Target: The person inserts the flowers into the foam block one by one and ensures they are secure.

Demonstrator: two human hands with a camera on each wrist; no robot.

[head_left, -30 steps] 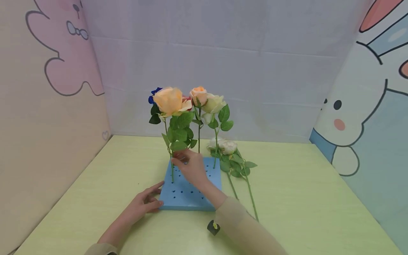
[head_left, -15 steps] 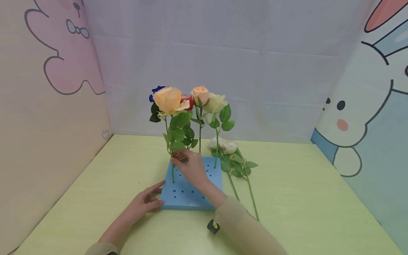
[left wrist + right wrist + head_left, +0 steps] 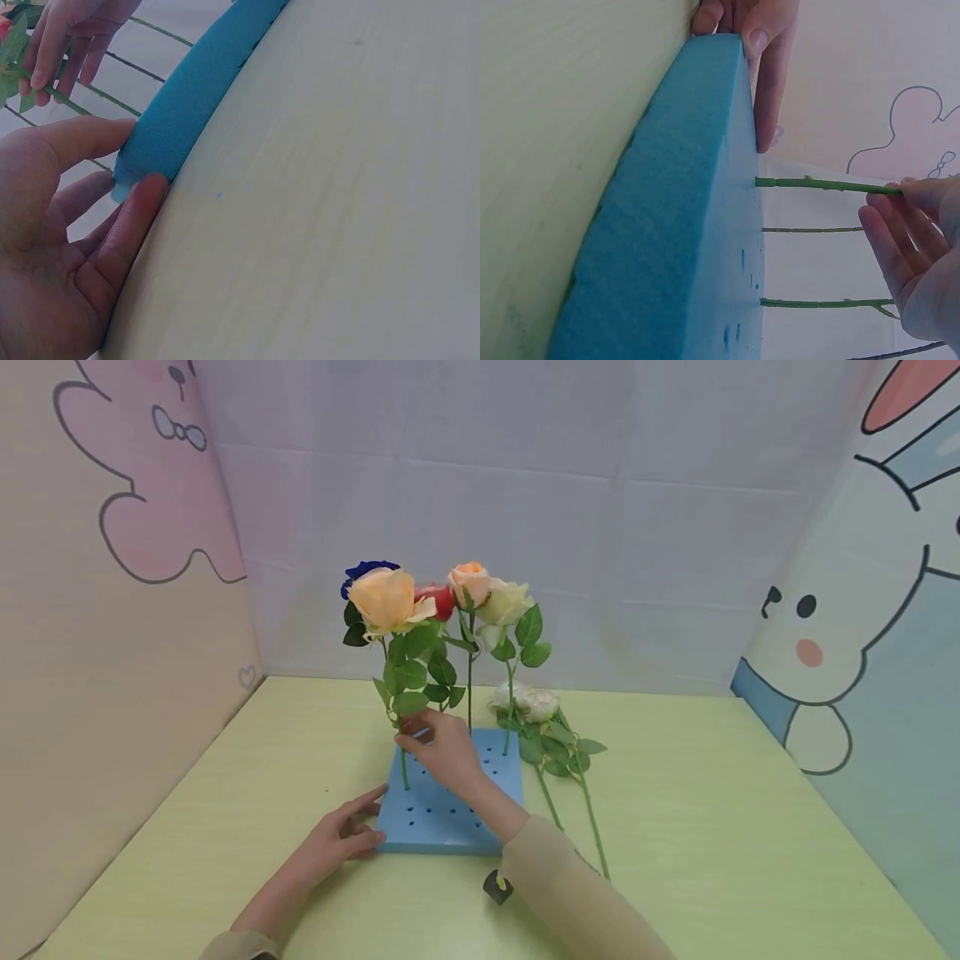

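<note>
My right hand (image 3: 442,752) pinches the green stem (image 3: 840,184) of a large peach rose (image 3: 386,600) between thumb and fingers. In the head view, the stem's lower end meets the top of a blue foam block (image 3: 442,827) dotted with holes, and the flower leans slightly left. My left hand (image 3: 341,835) rests against the block's left side near its front corner, thumb and fingertips touching the edge. Behind stand a blue rose (image 3: 367,570), a red rose (image 3: 438,602), a smaller peach rose (image 3: 470,583) and a pale cream rose (image 3: 506,603), all upright.
White roses (image 3: 536,703) with long green stems lie on the table right of the block. A small dark object (image 3: 497,887) with a yellow-green spot lies in front, beside the right sleeve (image 3: 547,868). Printed walls (image 3: 847,693) border the table (image 3: 712,827).
The peach rose's head has tipped a little to the left, and my right hand has shifted left with its stem, uncovering more of the red and blue roses. My left hand stays put.
</note>
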